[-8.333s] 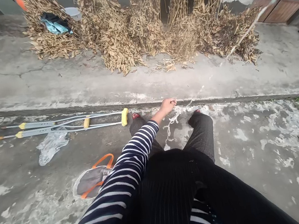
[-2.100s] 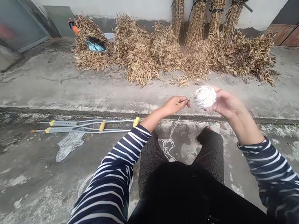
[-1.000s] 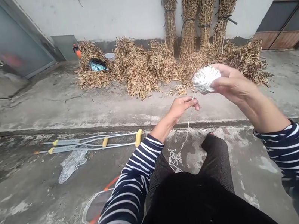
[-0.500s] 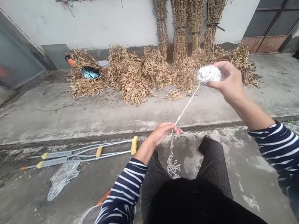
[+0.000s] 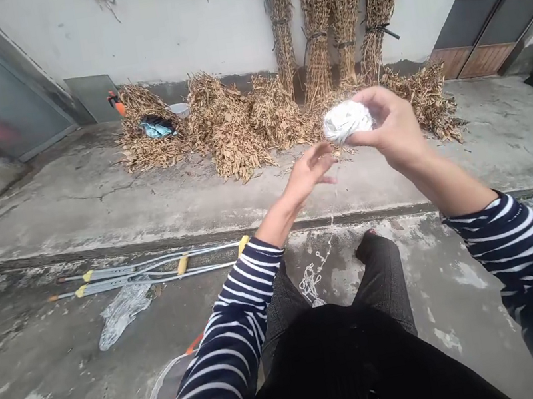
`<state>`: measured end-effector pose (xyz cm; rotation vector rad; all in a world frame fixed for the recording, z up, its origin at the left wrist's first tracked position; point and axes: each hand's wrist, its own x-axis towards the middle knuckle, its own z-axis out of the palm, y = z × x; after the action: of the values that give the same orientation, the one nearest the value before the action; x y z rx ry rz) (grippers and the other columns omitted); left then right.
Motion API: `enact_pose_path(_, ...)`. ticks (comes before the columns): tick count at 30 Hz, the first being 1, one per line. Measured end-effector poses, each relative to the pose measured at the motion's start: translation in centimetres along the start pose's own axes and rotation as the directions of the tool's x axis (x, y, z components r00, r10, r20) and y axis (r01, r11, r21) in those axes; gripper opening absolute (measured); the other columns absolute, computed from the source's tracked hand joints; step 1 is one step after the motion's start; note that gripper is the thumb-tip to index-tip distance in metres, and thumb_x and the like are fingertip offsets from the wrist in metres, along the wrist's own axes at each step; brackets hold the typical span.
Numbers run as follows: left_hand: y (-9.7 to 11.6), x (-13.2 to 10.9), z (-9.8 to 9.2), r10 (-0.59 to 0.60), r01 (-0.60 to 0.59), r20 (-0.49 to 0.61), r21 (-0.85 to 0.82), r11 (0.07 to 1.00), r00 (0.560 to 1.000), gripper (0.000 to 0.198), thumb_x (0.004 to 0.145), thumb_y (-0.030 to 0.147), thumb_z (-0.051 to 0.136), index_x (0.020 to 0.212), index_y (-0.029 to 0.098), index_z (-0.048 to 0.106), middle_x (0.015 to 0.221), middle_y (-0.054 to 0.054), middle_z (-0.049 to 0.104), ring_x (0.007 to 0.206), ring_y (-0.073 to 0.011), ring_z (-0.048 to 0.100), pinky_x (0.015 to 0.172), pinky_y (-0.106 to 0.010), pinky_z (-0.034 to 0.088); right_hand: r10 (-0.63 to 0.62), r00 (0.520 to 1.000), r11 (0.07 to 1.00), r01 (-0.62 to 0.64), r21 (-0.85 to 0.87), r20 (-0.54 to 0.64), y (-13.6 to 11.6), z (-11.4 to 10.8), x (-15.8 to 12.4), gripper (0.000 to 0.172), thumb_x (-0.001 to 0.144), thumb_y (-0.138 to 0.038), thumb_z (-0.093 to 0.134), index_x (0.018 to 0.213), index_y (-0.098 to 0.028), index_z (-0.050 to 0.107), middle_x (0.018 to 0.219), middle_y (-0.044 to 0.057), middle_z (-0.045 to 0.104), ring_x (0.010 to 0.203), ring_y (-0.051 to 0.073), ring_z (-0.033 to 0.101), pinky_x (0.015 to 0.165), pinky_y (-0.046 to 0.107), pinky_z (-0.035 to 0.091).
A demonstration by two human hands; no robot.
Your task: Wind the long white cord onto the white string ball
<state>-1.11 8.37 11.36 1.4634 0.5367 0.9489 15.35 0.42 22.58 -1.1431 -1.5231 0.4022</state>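
My right hand [image 5: 394, 125] is raised in front of me, closed around a white ball of string [image 5: 346, 121]. My left hand [image 5: 309, 169] is just below and left of the ball, fingers spread and slightly curled. A thin white string [image 5: 333, 206] hangs from the ball past the left hand's fingertips to a loose tangle of string [image 5: 310, 283] on the concrete between my legs. Whether the left fingers touch the string is unclear. Both sleeves are navy with white stripes.
Two crutches [image 5: 156, 269] with yellow pads lie on the ground at left, beside a clear plastic bag [image 5: 120, 314]. An orange-handled bag [image 5: 172, 386] sits by my left side. Dried plant bundles [image 5: 243, 119] are heaped against the white wall. A concrete step [image 5: 102, 249] crosses the scene.
My left hand has risen from low near the ground up to the ball and opened its fingers. The right hand with the ball shifted a little left. The taut string has gone slack.
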Motion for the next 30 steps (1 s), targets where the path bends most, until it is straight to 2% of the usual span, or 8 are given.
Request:
enact_pose_path(4,2.8,1.7,2.4,0.058,-0.064,-0.040,-0.160,0.985,0.997,0.041,0.087,0.021,0.076,0.127,0.016,0.068,0.117,-0.011,0.076,0.096,-0.0188,0.074,0.083,-0.030,0.062,0.055,0.998,0.997,-0.056,0.055,0.013,0.9,0.4,0.1,0.044,0.057,-0.022,0.083,0.096,-0.020,0.063,0.105,0.003,0.066,0.100,0.021,0.064,0.094,0.041,0.056)
enact_pose_path(7,2.4,1.8,2.4,0.042,-0.050,-0.069,-0.113,0.992,0.997,0.028,0.085,0.020,0.080,0.110,0.012,0.073,0.086,-0.006,0.077,0.070,-0.0132,0.071,0.072,-0.025,0.059,0.191,0.981,0.967,-0.193,0.167,0.032,1.4,-0.2,0.3,0.050,0.053,-0.016,0.082,0.100,-0.019,0.065,0.105,0.004,0.068,0.097,0.021,0.065,0.087,0.041,0.058)
enact_pose_path(10,1.7,1.5,1.7,0.033,-0.037,-0.077,-0.048,0.998,0.997,0.016,0.083,0.018,0.080,0.095,0.010,0.074,0.067,-0.001,0.070,0.053,-0.0086,0.061,0.058,-0.021,0.051,0.341,0.927,0.874,-0.373,0.313,0.152,1.6,-1.0,0.3,0.054,0.053,-0.014,0.082,0.104,-0.020,0.066,0.104,0.005,0.070,0.092,0.022,0.067,0.080,0.042,0.061)
enact_pose_path(14,1.4,1.0,0.3,-0.007,0.005,-0.060,-0.033,0.999,0.998,0.014,0.087,0.022,0.076,0.084,0.010,0.071,0.064,0.000,0.067,0.050,-0.0078,0.059,0.049,-0.018,0.047,0.409,0.862,0.731,-0.506,0.457,0.300,1.1,-1.3,0.0,0.052,0.056,-0.014,0.077,0.107,-0.019,0.068,0.103,0.006,0.073,0.092,0.022,0.070,0.084,0.047,0.063)
enact_pose_path(18,0.0,0.4,-0.5,-0.068,0.067,-0.032,-0.025,0.997,0.997,0.016,0.091,0.023,0.072,0.082,0.009,0.070,0.069,-0.002,0.068,0.055,-0.0090,0.063,0.050,-0.019,0.052,0.417,0.862,0.718,-0.506,0.478,0.288,0.5,-1.0,-0.1,0.051,0.053,-0.012,0.077,0.104,-0.017,0.069,0.100,0.006,0.073,0.087,0.021,0.070,0.079,0.043,0.064)
enact_pose_path(21,-1.9,-0.5,-0.5,-0.137,0.136,-0.047,-0.026,0.990,0.989,0.018,0.091,0.024,0.072,0.081,0.009,0.068,0.073,-0.003,0.068,0.060,-0.0099,0.066,0.055,-0.021,0.058,0.421,0.888,0.798,-0.459,0.389,0.184,0.4,-1.0,0.4,0.051,0.052,-0.010,0.078,0.102,-0.014,0.068,0.095,0.006,0.071,0.082,0.019,0.068,0.070,0.037,0.061)
enact_pose_path(24,-3.7,-1.8,-0.4,-0.199,0.195,-0.062,-0.071,0.978,0.978,0.020,0.092,0.026,0.070,0.081,0.009,0.067,0.075,-0.005,0.070,0.064,-0.0114,0.068,0.060,-0.025,0.062,0.340,0.939,0.914,-0.342,0.219,0.046,0.5,-1.3,1.1,0.047,0.051,-0.006,0.079,0.096,-0.013,0.066,0.092,0.006,0.068,0.082,0.018,0.066,0.069,0.033,0.057)
enact_pose_path(30,-4.3,-4.5,-0.3,-0.247,0.269,0.155,-0.145,0.952,0.956,0.030,0.086,0.037,0.073,0.077,0.010,0.064,0.075,-0.008,0.072,0.061,-0.0136,0.069,0.060,-0.027,0.061,0.175,0.984,0.963,-0.177,-0.201,-0.029,2.9,-1.0,1.6,0.048,0.051,-0.009,0.084,0.096,-0.014,0.068,0.101,0.007,0.070,0.091,0.023,0.063,0.080,0.041,0.055)
